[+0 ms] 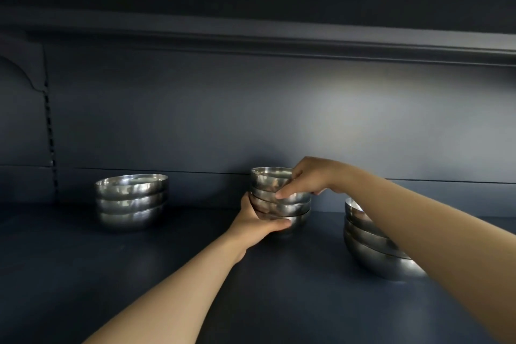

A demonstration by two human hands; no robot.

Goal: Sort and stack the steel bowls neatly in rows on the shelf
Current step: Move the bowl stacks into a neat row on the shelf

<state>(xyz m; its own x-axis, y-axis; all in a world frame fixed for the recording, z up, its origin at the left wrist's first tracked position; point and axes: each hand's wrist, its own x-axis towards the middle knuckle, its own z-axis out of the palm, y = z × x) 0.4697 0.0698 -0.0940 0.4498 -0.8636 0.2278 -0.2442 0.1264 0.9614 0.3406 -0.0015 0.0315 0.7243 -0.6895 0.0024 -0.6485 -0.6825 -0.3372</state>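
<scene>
Bowl stack [280, 198] between both hands' fingers [282, 223]

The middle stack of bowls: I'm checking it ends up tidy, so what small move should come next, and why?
Probably seat the top bowl squarely. The right hand pinches its rim while the left hand steadies the middle stack at its base, and that bowl looks smaller and offset left of the bowls beneath.

No legible text, labels or numbers anywhere.
</scene>
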